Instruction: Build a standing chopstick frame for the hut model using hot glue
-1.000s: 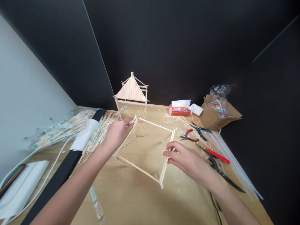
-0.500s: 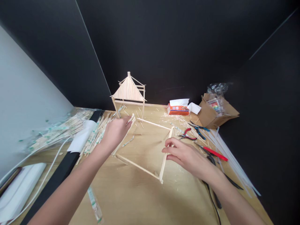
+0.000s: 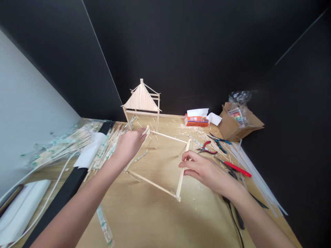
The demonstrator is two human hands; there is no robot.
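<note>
A four-sided frame of pale wooden sticks (image 3: 155, 183) is between my two hands, with short legs partly visible below it. My left hand (image 3: 131, 142) grips its far left corner, thumb and fingers closed on the stick there. On the right side, my right hand (image 3: 198, 167) pinches the doubled stick of that edge near its middle. Behind the frame stands a small stick house model (image 3: 141, 98) with a slatted, pointed roof on thin posts. Parts of the left edge are hidden by my left hand.
Red-handled pliers (image 3: 207, 148), a red-handled tool (image 3: 238, 168) and clear glue sticks (image 3: 254, 182) lie at right. A tissue pack (image 3: 197, 120) and cardboard box (image 3: 231, 125) stand behind. Bundled sticks (image 3: 77, 139), a white sheet (image 3: 90, 150) and a white cable (image 3: 58, 186) lie left.
The whole view has shifted slightly, so things appear a little further left and up. Both hands keep their hold on the stick frame, which has barely moved.
</note>
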